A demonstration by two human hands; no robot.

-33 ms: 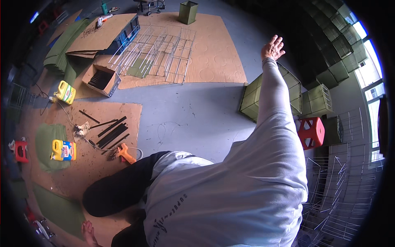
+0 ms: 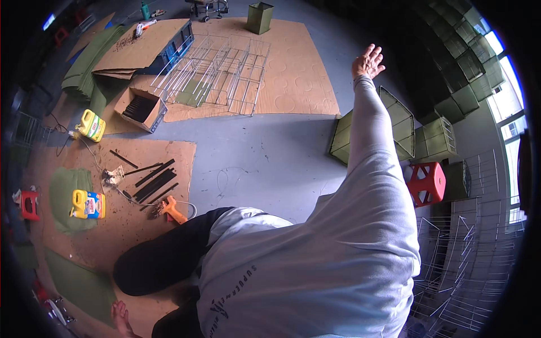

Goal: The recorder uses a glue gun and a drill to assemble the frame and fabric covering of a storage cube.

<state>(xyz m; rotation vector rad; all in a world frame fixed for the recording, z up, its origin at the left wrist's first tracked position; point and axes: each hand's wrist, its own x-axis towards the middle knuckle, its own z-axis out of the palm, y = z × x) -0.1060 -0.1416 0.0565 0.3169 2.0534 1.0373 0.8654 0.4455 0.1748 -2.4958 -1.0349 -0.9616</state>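
Note:
My right arm stretches forward, its hand [image 2: 368, 63] open with the fingers spread and nothing in it. Below and beside that arm stands a green fabric-covered wire basket [image 2: 400, 121], partly hidden by the sleeve. My left hand [image 2: 121, 318] is low at the left edge of my body, fingers loosely extended and holding nothing visible. Nearest to it is a sheet of green fabric [image 2: 79, 284] on the cardboard. An orange glue gun [image 2: 173, 210] lies beyond my knee, beside several black strips [image 2: 155, 186].
Bare wire frames [image 2: 225, 70] lie on cardboard ahead. Yellow jugs [image 2: 89, 204] and an open box [image 2: 138, 110] stand at left. At right are a red stool [image 2: 426, 184], more wire frames [image 2: 451, 253] and stacked green baskets [image 2: 465, 62]. Another green basket [image 2: 260, 18] stands far ahead.
My right hand has shifted slightly left and farther forward. The left hand and the objects on the floor look the same.

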